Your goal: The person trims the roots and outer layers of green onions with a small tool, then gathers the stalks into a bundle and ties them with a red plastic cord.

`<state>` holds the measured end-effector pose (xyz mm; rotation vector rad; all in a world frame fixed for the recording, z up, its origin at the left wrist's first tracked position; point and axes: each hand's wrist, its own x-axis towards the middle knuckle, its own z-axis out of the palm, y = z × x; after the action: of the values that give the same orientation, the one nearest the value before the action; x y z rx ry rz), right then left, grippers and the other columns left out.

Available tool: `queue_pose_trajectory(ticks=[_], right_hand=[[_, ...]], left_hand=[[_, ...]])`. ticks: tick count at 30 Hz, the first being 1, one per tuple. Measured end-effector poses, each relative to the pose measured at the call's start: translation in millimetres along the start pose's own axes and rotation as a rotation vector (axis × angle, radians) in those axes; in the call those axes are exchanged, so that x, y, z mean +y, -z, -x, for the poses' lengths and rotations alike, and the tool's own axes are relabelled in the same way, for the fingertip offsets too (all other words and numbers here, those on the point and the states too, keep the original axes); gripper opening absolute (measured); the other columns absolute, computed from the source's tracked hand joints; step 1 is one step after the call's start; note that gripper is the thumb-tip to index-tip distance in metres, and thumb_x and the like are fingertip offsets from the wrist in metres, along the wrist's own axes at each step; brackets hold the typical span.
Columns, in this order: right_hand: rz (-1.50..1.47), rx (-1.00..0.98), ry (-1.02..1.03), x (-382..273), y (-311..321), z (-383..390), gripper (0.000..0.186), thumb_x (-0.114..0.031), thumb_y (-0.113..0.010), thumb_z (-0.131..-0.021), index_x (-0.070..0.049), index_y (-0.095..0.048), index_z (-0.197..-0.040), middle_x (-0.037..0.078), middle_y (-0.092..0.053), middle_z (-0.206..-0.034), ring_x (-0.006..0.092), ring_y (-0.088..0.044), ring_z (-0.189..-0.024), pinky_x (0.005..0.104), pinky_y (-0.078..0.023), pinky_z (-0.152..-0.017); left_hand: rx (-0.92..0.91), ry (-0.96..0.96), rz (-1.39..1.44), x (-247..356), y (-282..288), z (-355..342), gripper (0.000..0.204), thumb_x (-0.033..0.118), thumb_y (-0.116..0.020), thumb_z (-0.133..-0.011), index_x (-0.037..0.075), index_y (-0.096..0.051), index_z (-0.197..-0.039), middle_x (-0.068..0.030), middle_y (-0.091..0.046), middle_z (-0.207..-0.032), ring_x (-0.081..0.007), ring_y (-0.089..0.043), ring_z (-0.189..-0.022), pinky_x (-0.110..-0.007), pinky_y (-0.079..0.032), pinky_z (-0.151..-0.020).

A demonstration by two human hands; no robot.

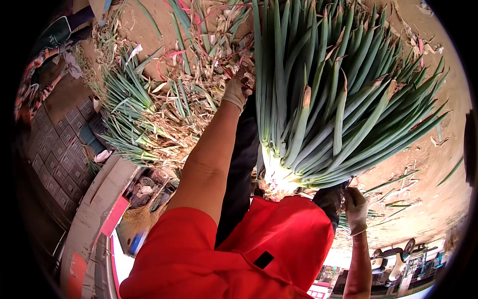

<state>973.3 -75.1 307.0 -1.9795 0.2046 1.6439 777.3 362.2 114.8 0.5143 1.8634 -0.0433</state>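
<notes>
- Between dark trouser legs [238, 164], in front of the red shirt [284, 231]: a big sheaf of green onions [318, 104], white bases toward the body, leaves fanning away and rightward.
- Left of the sheaf, reaching out near dry husks [169, 132]: gloved left hand [236, 90], fingers bent; cannot tell whether gripping anything.
- Just right of the white bases: gloved right hand [355, 207], fingers curled; hold likewise unclear.
- Farther left, among husks: a smaller onion heap [130, 94].

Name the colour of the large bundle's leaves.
The leaves are green, some with brown tips; head view.
</notes>
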Motion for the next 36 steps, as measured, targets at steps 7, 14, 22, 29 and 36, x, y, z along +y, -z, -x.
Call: queue_pose_trajectory(ticks=[7, 14, 22, 29, 36], right_hand=[[-0.284, 0.064, -0.141, -0.6, 1.0, -1.0, 0.009, -0.006, -0.06, -0.092, 0.0, -0.066, -0.095, 0.0, -0.057, -0.067, 0.0045, -0.049, -0.051, 0.0215, -0.038, -0.045], [-0.518, 0.247, -0.188, 20.1, 27.0, 12.1, 0.009, -0.005, -0.058, -0.092, -0.003, -0.067, -0.092, -0.003, -0.054, -0.064, 0.003, -0.041, -0.048, 0.02, -0.031, -0.043], [-0.62, 0.142, -0.229, 35.5, 78.3, 52.4, 0.009, -0.006, -0.061, -0.091, 0.001, -0.066, -0.095, -0.002, -0.057, -0.068, 0.0033, -0.044, -0.051, 0.0211, -0.035, -0.044], [0.303, 0.261, 0.427, 22.8, 67.6, 47.6, 0.006, -0.002, -0.068, -0.078, -0.003, -0.068, -0.084, 0.01, -0.065, -0.106, 0.0237, -0.063, -0.092, 0.0323, -0.049, -0.078], [-0.429, -0.142, 0.336, 16.3, 49.7, 1.4, 0.009, -0.01, -0.065, -0.088, -0.001, -0.066, -0.09, 0.009, -0.064, -0.099, 0.0138, -0.059, -0.09, 0.0264, -0.047, -0.079]], left_hand=[[-0.14, -0.096, 0.227, -5.3, 44.0, 44.4, 0.036, 0.041, -0.043, -0.101, 0.008, -0.058, -0.099, -0.0012, -0.051, -0.072, -0.0201, -0.052, -0.076, -0.045, -0.042, -0.088], [-0.435, -0.176, -0.038, -58.1, 46.9, 164.1, 0.039, 0.037, -0.052, -0.098, 0.007, -0.055, -0.123, -0.0026, -0.058, -0.105, -0.0184, -0.053, -0.113, -0.037, -0.037, -0.101], [-0.388, -0.168, -0.09, -88.7, 10.2, 166.3, 0.027, 0.026, -0.061, -0.089, 0.009, -0.061, -0.111, -0.0003, -0.061, -0.113, -0.017, -0.055, -0.106, -0.043, -0.035, -0.1], [-0.237, -0.276, -0.305, -94.0, -13.6, 197.8, 0.027, 0.027, -0.06, -0.093, 0.005, -0.06, -0.109, -0.0002, -0.062, -0.091, -0.0122, -0.059, -0.082, -0.032, -0.046, -0.075], [-0.528, -0.365, -0.344, -101.4, -47.9, 253.1, 0.021, 0.015, -0.06, -0.094, 0.004, -0.062, -0.111, -0.001, -0.062, -0.093, -0.0085, -0.056, -0.077, -0.022, -0.04, -0.064]])
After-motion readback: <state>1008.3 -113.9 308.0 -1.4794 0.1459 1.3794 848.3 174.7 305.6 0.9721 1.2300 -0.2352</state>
